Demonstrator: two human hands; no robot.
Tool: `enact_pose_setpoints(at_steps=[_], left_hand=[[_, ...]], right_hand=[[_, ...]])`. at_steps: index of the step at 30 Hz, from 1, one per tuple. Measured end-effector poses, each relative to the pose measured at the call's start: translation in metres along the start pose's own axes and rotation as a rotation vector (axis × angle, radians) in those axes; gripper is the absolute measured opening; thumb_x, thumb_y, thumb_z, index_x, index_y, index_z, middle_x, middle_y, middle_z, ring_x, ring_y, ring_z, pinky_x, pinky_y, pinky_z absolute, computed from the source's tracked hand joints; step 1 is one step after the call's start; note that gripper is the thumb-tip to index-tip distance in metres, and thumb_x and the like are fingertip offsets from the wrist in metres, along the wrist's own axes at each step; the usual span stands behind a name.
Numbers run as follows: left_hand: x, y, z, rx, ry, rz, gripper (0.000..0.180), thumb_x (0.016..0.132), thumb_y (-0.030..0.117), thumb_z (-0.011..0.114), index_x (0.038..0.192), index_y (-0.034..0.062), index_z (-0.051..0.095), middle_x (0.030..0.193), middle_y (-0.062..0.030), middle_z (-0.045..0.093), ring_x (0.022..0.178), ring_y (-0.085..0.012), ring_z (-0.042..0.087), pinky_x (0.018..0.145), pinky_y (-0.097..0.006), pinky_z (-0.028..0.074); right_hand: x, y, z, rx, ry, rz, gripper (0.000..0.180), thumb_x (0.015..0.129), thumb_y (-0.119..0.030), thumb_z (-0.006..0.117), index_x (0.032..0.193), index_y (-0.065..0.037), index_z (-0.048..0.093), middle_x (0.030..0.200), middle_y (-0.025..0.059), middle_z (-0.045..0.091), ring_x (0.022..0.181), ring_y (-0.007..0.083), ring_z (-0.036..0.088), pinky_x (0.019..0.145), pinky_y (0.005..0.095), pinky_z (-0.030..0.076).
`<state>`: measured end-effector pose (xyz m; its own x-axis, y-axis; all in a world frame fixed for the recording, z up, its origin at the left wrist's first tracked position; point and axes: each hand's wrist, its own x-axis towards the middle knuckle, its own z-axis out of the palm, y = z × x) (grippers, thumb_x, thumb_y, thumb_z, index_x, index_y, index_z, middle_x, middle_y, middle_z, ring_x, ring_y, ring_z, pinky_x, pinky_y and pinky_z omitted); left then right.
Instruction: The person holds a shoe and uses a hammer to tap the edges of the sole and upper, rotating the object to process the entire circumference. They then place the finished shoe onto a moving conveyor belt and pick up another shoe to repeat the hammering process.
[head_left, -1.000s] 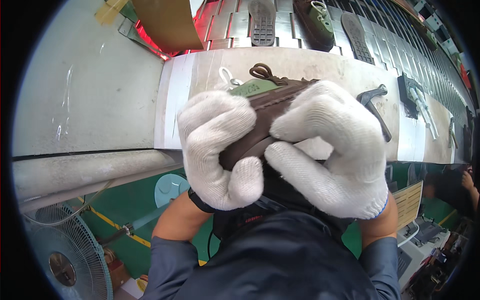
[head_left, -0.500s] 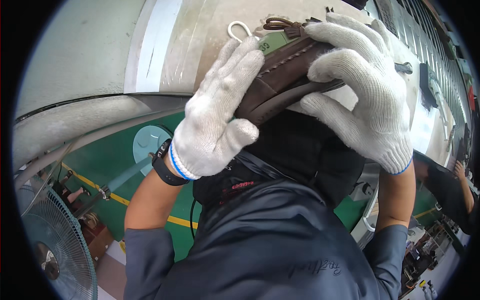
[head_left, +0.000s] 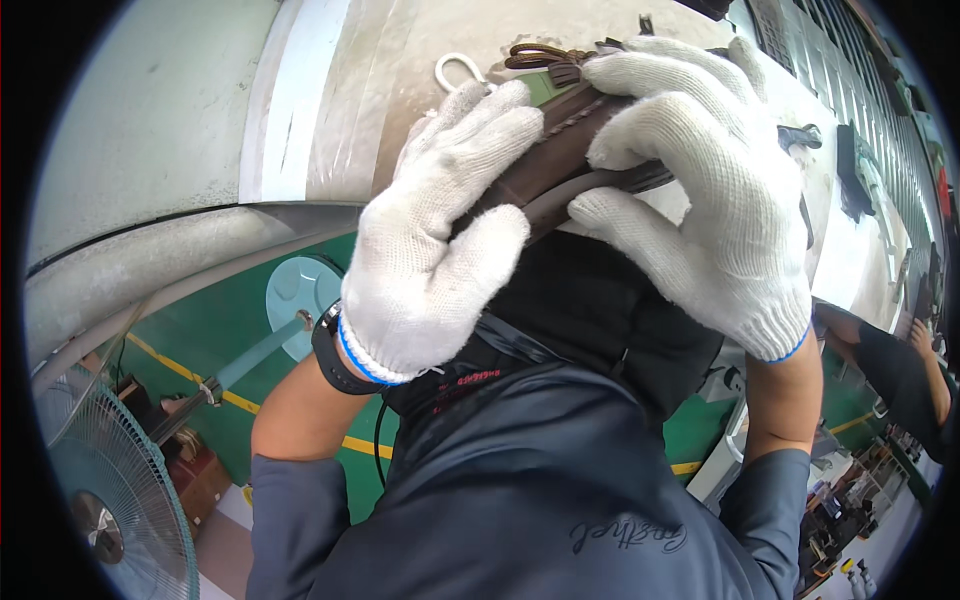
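A brown leather shoe (head_left: 545, 172) with dark stitching lies tilted between my hands at the near edge of the bench. My left hand (head_left: 435, 235), in a white knit glove, holds its left end, fingers on the far side and thumb on the near side. Around its right part curl the gloved fingers of my right hand (head_left: 700, 170), covering much of it. Brown laces (head_left: 545, 57) stick out past the far side. Beside them shows a green piece (head_left: 543, 88) at the shoe's opening, partly hidden by my fingers. A white cord loop (head_left: 460, 68) stands out beyond my left fingertips.
The pale worktable (head_left: 390, 110) spreads beyond the shoe. A grey metal tool (head_left: 800, 137) lies right of my right hand. At the lower left stands a fan (head_left: 110, 490), with a pale blue round stool (head_left: 300, 290) nearby. Another person's arm (head_left: 928, 365) shows at the far right.
Both hands and the shoe have shifted slightly left. My left hand has slid further over the shoe's left end, and its thumb has come up against the near side.
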<state>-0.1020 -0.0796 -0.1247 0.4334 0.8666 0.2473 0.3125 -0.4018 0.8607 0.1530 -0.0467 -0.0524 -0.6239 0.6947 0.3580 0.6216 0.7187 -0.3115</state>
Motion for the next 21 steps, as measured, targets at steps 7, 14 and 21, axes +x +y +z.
enact_pose_setpoints(at_steps=[7,14,21], left_hand=[[0.006,0.012,0.001,0.07,-0.005,-0.025,0.063,0.101,0.011,0.073,0.157,-0.0084,0.054,0.167,-0.0213,0.052,0.166,-0.0338,0.031,0.135,-0.048,0.022],[0.008,0.014,0.014,0.048,0.06,-0.047,0.059,0.1,0.005,0.073,0.155,-0.009,0.056,0.162,-0.0236,0.056,0.161,-0.0332,0.041,0.131,-0.047,0.032],[0.024,0.022,0.013,-0.102,0.16,-0.13,0.043,0.094,0.007,0.077,0.134,-0.0053,0.064,0.152,-0.0252,0.063,0.143,-0.0297,0.059,0.125,-0.045,0.041]], right_hand=[[-0.007,0.014,0.007,0.053,0.052,0.027,0.046,0.065,-0.012,0.098,0.102,-0.008,0.07,0.13,0.0128,0.077,0.131,0.0372,0.067,0.115,0.0506,0.045],[0.001,0.011,0.002,0.01,0.064,-0.033,0.047,0.063,-0.015,0.099,0.1,-0.009,0.071,0.125,0.0113,0.079,0.126,0.0354,0.07,0.112,0.0486,0.049],[0.006,0.048,-0.018,0.136,0.056,-0.118,0.043,0.069,-0.016,0.098,0.1,-0.005,0.071,0.124,0.0171,0.079,0.12,0.0359,0.073,0.103,0.0443,0.057]])
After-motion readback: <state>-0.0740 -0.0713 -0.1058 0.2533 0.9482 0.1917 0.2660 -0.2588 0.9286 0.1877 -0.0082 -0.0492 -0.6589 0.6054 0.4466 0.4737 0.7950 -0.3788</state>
